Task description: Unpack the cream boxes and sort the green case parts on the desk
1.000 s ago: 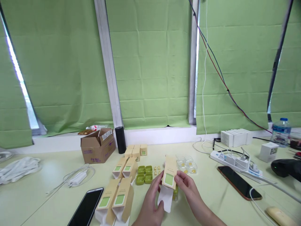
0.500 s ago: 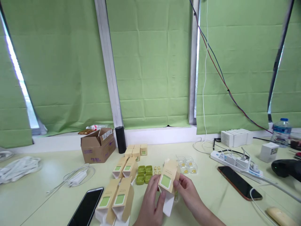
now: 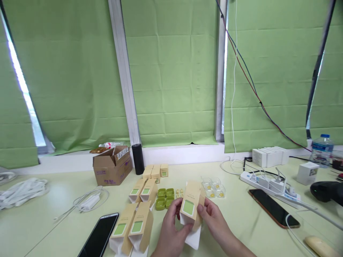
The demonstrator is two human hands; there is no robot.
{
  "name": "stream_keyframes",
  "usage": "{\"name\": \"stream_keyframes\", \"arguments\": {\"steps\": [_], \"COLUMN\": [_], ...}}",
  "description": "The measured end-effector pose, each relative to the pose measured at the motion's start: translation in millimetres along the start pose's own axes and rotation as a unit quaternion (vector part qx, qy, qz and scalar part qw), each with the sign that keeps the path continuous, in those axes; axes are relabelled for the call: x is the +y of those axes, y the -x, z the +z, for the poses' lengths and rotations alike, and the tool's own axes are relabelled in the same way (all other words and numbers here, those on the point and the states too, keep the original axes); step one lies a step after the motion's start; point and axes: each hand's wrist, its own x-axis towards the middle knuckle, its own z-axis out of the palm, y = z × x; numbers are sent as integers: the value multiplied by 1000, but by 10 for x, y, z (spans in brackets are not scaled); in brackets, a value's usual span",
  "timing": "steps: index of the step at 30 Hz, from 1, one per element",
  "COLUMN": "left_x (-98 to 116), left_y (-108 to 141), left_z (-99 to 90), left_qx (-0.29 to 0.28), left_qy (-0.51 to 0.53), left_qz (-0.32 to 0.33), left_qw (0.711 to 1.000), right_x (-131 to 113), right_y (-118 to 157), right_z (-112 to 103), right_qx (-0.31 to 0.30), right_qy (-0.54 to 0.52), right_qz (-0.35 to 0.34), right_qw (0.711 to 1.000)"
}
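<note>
Between my two hands is a small beige cardboard box (image 3: pixel 193 200) with a green square on its front. Its white flap hangs down at the near end. My left hand (image 3: pixel 171 228) grips the box's left side, thumb at the lower edge by the flap. Fingers of my right hand (image 3: pixel 213 217) press on the right side. Beyond my left hand sit several olive-green square cups (image 3: pixel 164 198) and some tiny yellowish pieces (image 3: pixel 179 192). Clear domed containers (image 3: pixel 213 187) with yellow centres lie behind my right hand. Several similar beige boxes (image 3: pixel 140 226), flaps open, lie to the left.
A black phone (image 3: pixel 98 235) lies at the left front, another phone (image 3: pixel 273 207) at the right beside a power strip (image 3: pixel 270 187). Smaller closed beige boxes (image 3: pixel 155 171) stand at the back near a brown carton (image 3: pixel 112 167) and a black cylinder (image 3: pixel 138 159).
My left thumb has shifted up and right, onto the box's lower edge near the flap. The white flap has swung slightly right. Both hands keep hold of the box.
</note>
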Motion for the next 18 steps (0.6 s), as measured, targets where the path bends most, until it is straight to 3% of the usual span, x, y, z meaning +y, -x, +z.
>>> {"name": "stream_keyframes", "arguments": {"steps": [10,18], "left_x": [-130,42], "left_y": [-24,2], "left_z": [-53,-43], "left_qx": [-52,-93], "left_qy": [41,127], "left_qz": [34,42], "left_qw": [997,987], "right_x": [-112,-135], "right_y": [19,19], "right_z": [26,-23], "right_qx": [5,-10], "right_qy": [-20,-29], "right_qz": [26,15], "right_qw": [999,999]}}
